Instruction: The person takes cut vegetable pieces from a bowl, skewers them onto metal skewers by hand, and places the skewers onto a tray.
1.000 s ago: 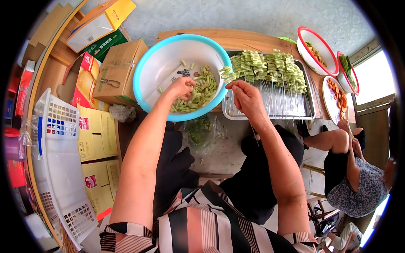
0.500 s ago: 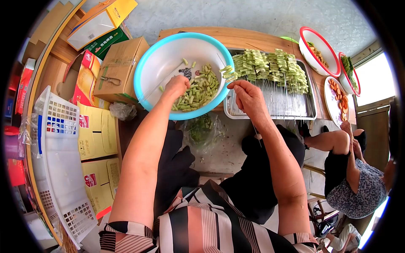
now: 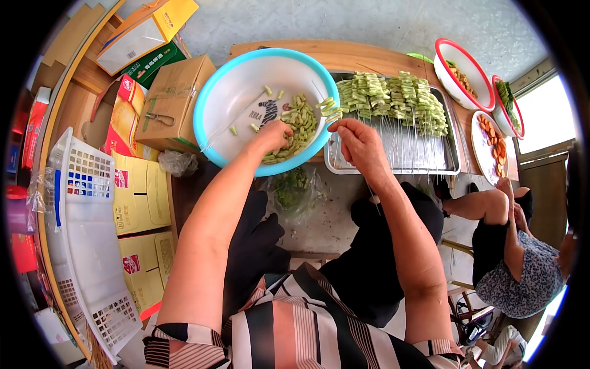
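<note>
My left hand [image 3: 274, 135] is down inside a white basin [image 3: 230, 92] with a blue rim, its fingers curled together at the edge of a heap of cut green bean pieces [image 3: 301, 123]. Whatever is between those fingertips is hidden. Just beyond the basin's right rim, my right hand [image 3: 361, 142] pinches a thin skewer. Several green bean pieces [image 3: 330, 111] are threaded on its upper end, over the rim. Beside this hand a metal tray [image 3: 393, 165] holds rows of filled bean skewers [image 3: 393, 101], their bare sticks pointing toward me.
Red-rimmed basins [image 3: 465, 74] of food and a white plate [image 3: 483, 144] with orange slices stand at the table's right. Another person [image 3: 516, 264] sits there. Cardboard boxes [image 3: 175, 101] and a white plastic basket [image 3: 92, 246] line the left. A plastic bag [image 3: 295, 190] of greens lies below.
My left hand has shifted right and slightly down in the basin, closer to the bean heap. My right hand, with the loaded skewer, has barely moved.
</note>
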`<state>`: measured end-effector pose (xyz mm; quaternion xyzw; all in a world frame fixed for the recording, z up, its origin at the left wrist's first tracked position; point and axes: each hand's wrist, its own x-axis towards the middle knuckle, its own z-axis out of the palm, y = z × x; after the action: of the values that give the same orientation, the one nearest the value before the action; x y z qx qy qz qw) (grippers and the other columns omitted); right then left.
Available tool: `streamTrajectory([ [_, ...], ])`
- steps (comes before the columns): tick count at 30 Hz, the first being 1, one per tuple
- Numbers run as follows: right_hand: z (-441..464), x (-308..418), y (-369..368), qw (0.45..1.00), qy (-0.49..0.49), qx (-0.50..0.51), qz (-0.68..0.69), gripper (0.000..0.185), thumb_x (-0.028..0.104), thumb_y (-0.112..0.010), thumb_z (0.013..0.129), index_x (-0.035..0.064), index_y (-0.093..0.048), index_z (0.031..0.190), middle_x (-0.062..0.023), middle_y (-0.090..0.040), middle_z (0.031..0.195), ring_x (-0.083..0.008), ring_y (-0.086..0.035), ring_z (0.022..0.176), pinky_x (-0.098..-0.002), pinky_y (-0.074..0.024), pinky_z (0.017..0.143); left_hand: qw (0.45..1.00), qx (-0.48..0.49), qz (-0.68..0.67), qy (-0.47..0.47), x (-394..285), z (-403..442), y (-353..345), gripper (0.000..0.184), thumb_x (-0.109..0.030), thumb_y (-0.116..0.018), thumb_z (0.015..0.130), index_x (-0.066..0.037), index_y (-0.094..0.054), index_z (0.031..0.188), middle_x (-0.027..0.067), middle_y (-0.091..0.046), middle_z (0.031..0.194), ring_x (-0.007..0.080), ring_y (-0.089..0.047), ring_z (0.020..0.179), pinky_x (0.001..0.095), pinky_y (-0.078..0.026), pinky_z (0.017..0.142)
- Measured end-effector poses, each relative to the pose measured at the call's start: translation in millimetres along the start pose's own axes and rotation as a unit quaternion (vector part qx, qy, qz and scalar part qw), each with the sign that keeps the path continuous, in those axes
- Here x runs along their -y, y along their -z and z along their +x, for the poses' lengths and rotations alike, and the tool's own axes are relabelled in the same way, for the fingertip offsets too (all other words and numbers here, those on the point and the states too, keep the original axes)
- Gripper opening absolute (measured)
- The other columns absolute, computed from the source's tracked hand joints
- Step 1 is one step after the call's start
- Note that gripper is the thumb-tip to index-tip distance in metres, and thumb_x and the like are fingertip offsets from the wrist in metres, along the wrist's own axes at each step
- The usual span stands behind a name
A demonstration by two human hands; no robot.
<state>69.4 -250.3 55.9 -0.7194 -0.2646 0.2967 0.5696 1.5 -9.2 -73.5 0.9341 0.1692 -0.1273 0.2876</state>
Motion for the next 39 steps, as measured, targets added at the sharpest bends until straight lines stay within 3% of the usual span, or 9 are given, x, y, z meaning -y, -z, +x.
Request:
streamTrajectory([
  [9, 0, 0, 0, 1.0, 0.002, 0.004, -0.01, 0.019, 0.013, -0.048, 0.094, 0.0012, -0.063, 0.097, 0.003, -0.044, 0.053, -0.0047, -0.041, 0.047, -0.0231, -0.0321, 0.043, 0.99, 0.026, 0.118, 0.072, -5, -15, 8, 0.024, -0.008, -0.074, 0.064, -0.007, -0.069, 0.088, 0.0141, -0.066, 0.102, 0.0299, -0.062, 0.099, 0.0395, -0.051, 0.082],
  [16, -1, -2, -1, 1.0, 0.006, 0.007, -0.023, 0.019, 0.013, -0.048, 0.094, 0.001, -0.063, 0.097, 0.003, -0.044, 0.054, -0.0044, -0.041, 0.047, -0.0235, -0.0322, 0.043, 0.99, 0.03, 0.122, 0.057, 4, -12, 8, 0.026, -0.01, -0.073, 0.066, -0.007, -0.069, 0.092, 0.0144, -0.066, 0.101, 0.0291, -0.064, 0.095, 0.039, -0.052, 0.08],
  [18, -2, -1, -1, 1.0, 0.001, 0.01, -0.018, 0.019, 0.013, -0.049, 0.093, 0.0012, -0.064, 0.097, 0.0026, -0.045, 0.054, -0.0046, -0.041, 0.047, -0.0237, -0.0331, 0.044, 0.988, -0.012, -0.102, 0.113, -3, -8, 21, 0.026, -0.01, -0.073, 0.069, -0.003, -0.067, 0.093, 0.0154, -0.067, 0.1, 0.0235, -0.066, 0.09, 0.036, -0.053, 0.078],
  [19, -2, 0, 0, 1.0, -0.004, 0.013, -0.013, 0.02, 0.014, -0.049, 0.093, 0.0015, -0.064, 0.097, 0.0022, -0.046, 0.055, -0.0049, -0.042, 0.048, -0.0239, -0.034, 0.044, 0.938, 0.004, -0.325, 0.121, -5, -10, 28, 0.024, -0.008, -0.07, 0.075, 0.0, -0.064, 0.097, 0.0137, -0.066, 0.096, 0.0187, -0.065, 0.083, 0.0318, -0.054, 0.074],
  [20, -3, -1, -2, 1.0, -0.002, 0.011, -0.013, 0.02, 0.014, -0.049, 0.093, 0.0015, -0.064, 0.097, 0.0022, -0.046, 0.055, -0.0049, -0.042, 0.048, -0.0239, -0.034, 0.044, 0.939, 0.004, -0.324, 0.119, -9, -12, 33, 0.024, -0.008, -0.07, 0.075, 0.0, -0.064, 0.097, 0.0137, -0.066, 0.096, 0.0187, -0.065, 0.083, 0.0318, -0.054, 0.074],
  [22, -2, -6, -6, 1.0, -0.015, 0.012, -0.024, 0.02, 0.013, -0.046, 0.095, 0.0021, -0.064, 0.098, 0.0059, -0.039, 0.05, -0.0027, -0.035, 0.044, -0.0209, -0.0268, 0.042, 0.787, 0.016, -0.616, 0.027, -21, -21, 49, 0.021, -0.006, -0.063, 0.084, 0.001, -0.059, 0.104, 0.0079, -0.063, 0.095, 0.0166, -0.062, 0.086, 0.0287, -0.054, 0.079],
  [25, 0, -15, -10, 0.998, 0.011, 0.02, -0.061, 0.021, 0.013, -0.047, 0.095, 0.0007, -0.064, 0.097, 0.0047, -0.04, 0.052, -0.0037, -0.037, 0.046, -0.0223, -0.0288, 0.043, 0.706, 0.036, -0.707, -0.026, -24, -22, 57, 0.022, -0.002, -0.06, 0.086, 0.001, -0.057, 0.107, 0.0069, -0.062, 0.099, 0.0158, -0.062, 0.085, 0.029, -0.054, 0.082],
  [28, 0, -18, -12, 0.996, 0.027, 0.027, -0.084, 0.022, 0.014, -0.047, 0.095, 0.0002, -0.064, 0.095, 0.0031, -0.042, 0.052, -0.0047, -0.038, 0.047, -0.0235, -0.0308, 0.044, 0.675, 0.038, -0.736, -0.048, -27, -24, 61, 0.024, -0.002, -0.06, 0.086, 0.001, -0.058, 0.11, 0.0066, -0.062, 0.098, 0.0153, -0.062, 0.086, 0.0288, -0.054, 0.082],
  [39, -1, -12, -15, 0.994, 0.021, 0.033, -0.105, 0.022, 0.015, -0.048, 0.094, -0.0004, -0.064, 0.096, 0.0023, -0.042, 0.051, -0.0051, -0.039, 0.047, -0.0244, -0.032, 0.044, 0.677, 0.022, -0.734, -0.061, -25, -22, 62, 0.024, -0.001, -0.062, 0.085, 0.002, -0.059, 0.108, 0.0071, -0.063, 0.097, 0.0159, -0.062, 0.086, 0.029, -0.053, 0.083],
])
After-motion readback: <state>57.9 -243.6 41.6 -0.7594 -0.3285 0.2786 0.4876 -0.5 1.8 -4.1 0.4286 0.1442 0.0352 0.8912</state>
